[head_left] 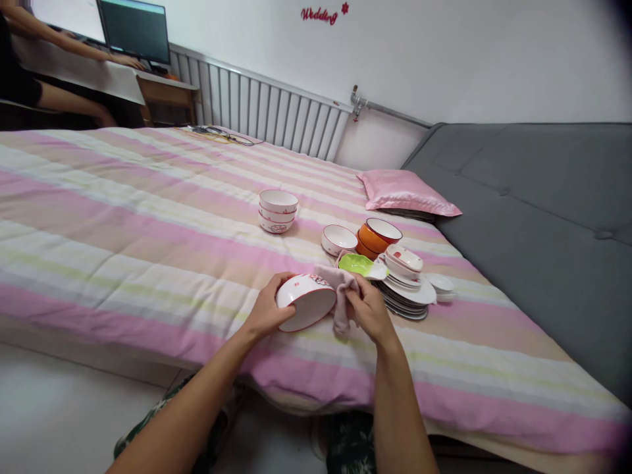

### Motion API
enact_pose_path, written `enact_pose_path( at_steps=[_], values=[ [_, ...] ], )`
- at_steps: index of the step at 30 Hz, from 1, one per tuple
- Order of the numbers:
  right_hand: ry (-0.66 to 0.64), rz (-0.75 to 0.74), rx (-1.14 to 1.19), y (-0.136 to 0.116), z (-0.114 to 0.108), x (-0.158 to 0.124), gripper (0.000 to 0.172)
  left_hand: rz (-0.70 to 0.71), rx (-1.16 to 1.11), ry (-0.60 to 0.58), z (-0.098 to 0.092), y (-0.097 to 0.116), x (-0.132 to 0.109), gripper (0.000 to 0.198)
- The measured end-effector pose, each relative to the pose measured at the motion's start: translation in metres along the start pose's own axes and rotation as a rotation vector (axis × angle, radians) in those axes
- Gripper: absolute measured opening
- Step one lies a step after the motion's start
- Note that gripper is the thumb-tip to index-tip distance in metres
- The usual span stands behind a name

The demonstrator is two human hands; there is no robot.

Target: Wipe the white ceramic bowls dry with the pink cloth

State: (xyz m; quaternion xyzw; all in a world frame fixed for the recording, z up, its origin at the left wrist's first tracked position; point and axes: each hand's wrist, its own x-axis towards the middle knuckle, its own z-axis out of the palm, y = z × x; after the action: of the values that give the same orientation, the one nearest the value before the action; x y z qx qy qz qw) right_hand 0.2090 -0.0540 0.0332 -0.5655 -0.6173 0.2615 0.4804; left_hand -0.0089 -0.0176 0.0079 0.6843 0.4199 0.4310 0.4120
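Tilted on its side above the bed's front part is a white bowl [307, 307] with a red rim and a printed pattern. My left hand [270, 309] grips its left edge, thumb inside and fingers behind. A pale pink cloth [342, 304] hangs from my right hand [366, 304], whose fingers are closed on it against the bowl's right side. Just beyond lie a green leaf-shaped dish [356, 264], another white bowl [339, 239] and stacked orange bowls [371, 238]. Further left stands a stack of white bowls [278, 212].
Right of my right hand are stacked plates [407, 293] with a lidded-looking white dish [403, 258] on top, and small white bowls [441, 284]. A pink pillow [407, 191] lies by the grey headboard [533, 217]. Cables [222, 135] lie at the far edge; a person sits at a desk [165, 84].
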Motion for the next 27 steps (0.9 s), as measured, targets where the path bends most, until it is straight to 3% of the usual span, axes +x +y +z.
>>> enact_pose_path(
  at_steps=[7, 14, 21, 27],
  values=[
    [0.086, -0.004, 0.041, 0.008, 0.002, 0.002, 0.04, -0.016, 0.011, 0.006, 0.001, 0.004, 0.0, 0.062],
    [0.033, -0.015, 0.003, 0.005, 0.0, 0.002, 0.043, -0.023, 0.012, 0.001, 0.0, 0.003, -0.002, 0.061],
    [0.255, -0.041, -0.164, -0.01, -0.004, -0.002, 0.024, -0.009, 0.015, 0.004, 0.0, 0.003, -0.002, 0.059],
    [0.451, -0.159, -0.306, -0.02, -0.009, -0.007, 0.02, -0.007, 0.019, 0.001, 0.0, -0.001, 0.0, 0.061]
  ],
)
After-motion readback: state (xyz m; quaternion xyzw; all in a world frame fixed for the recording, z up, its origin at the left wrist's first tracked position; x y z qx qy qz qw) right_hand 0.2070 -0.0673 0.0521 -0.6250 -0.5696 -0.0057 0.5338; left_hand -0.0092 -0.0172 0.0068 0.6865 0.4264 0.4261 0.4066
